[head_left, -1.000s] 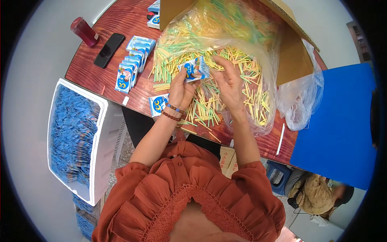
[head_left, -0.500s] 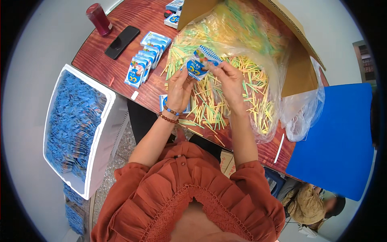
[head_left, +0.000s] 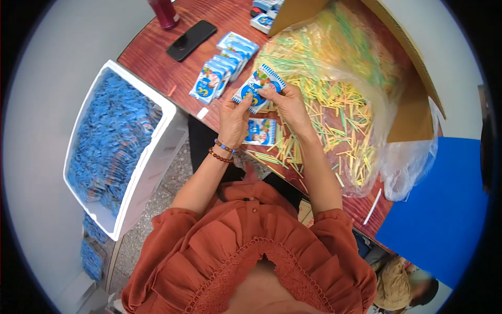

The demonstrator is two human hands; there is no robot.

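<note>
A blue and white printed packet is pinched between both my hands above the near edge of the table. My left hand has its thumb and fingers closed on the packet's lower corner. On its right side, my right hand grips it with the thumb across the front. Another such packet lies flat on the table just below them. Several more packets overlap in a row to the left. Thin yellow and green sticks are spread beside my right hand, partly under clear plastic.
A white foam box, full of blue packets, stands at the left. A phone and a red container lie beyond it on the red table. At right are a cardboard box and a blue panel; a person sits behind that.
The whole view has swung, so the table things appear farther right. The held packet now tilts the other way, and the packet lying below has come out from behind my left wrist.
</note>
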